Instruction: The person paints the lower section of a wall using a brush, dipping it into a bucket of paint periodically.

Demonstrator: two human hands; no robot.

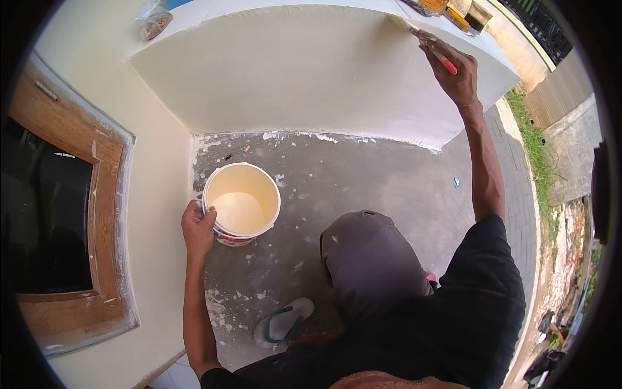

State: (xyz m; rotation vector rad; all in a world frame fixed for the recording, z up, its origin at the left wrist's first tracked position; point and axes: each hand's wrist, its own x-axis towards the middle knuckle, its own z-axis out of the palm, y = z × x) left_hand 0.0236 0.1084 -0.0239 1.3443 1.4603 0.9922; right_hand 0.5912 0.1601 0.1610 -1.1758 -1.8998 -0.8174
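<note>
My right hand (449, 73) is closed around a paintbrush (448, 63) with a red-tipped handle. The brush's bristles meet the top edge of a low cream-painted wall (291, 73). By the rim, my left hand (199, 226) grips a white plastic bucket (277, 194) over the floor; fingers are outside and the thumb lies at the edge. Pale cream paint (238, 211) covers the bucket's bottom. Whether the bucket rests on the floor or is slightly lifted, I cannot tell.
Paint splashes mark the concrete floor (301, 165). A wooden window frame (109, 194) is at left. On the ledge lie a plastic bag (156, 24) and, at right, a cup-like container (477, 18). A flip-flop (284, 323) is near my knee (374, 257). Grass (532, 146) borders the paving.
</note>
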